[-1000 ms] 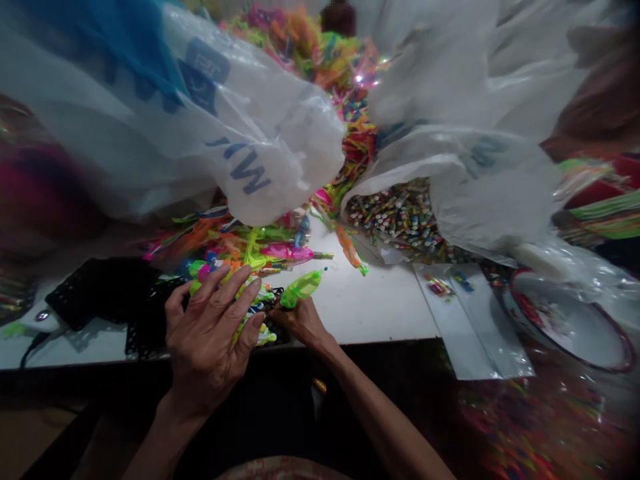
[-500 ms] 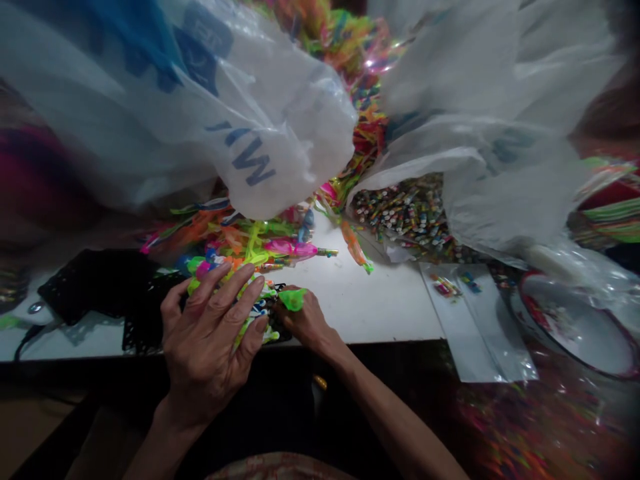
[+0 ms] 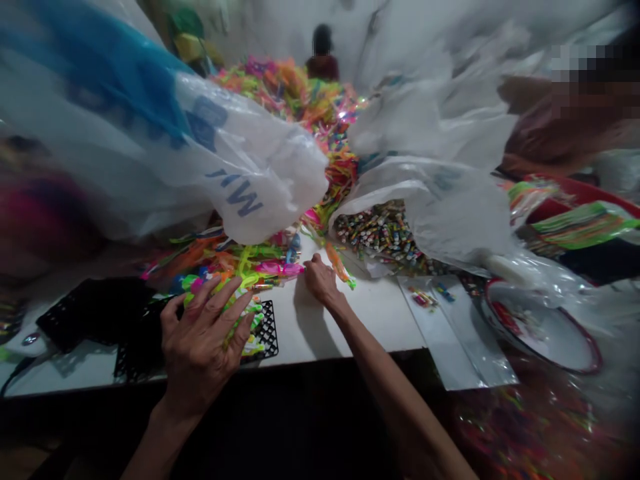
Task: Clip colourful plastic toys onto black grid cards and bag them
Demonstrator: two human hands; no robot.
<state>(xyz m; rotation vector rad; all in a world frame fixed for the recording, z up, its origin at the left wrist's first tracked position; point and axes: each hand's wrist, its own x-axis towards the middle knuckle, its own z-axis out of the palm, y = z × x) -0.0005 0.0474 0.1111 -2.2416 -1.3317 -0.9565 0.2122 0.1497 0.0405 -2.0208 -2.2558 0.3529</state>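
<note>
white tabletop (image 3: 320, 327) cluttered with plastic bags. left hand (image 3: 203, 350), fingers spread, pressing neon toy pieces (image 3: 245, 320) onto black grid tray (image 3: 265, 330) at lower left. right hand (image 3: 320, 280), fingers curled, grasp unclear, reaching pink piece (image 3: 283, 269) mid-frame; likely needs pinching and seating beside the others.

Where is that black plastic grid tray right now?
The black grid tray lies near the white table's front edge, left of centre, partly under the left hand and colourful toys.
</note>
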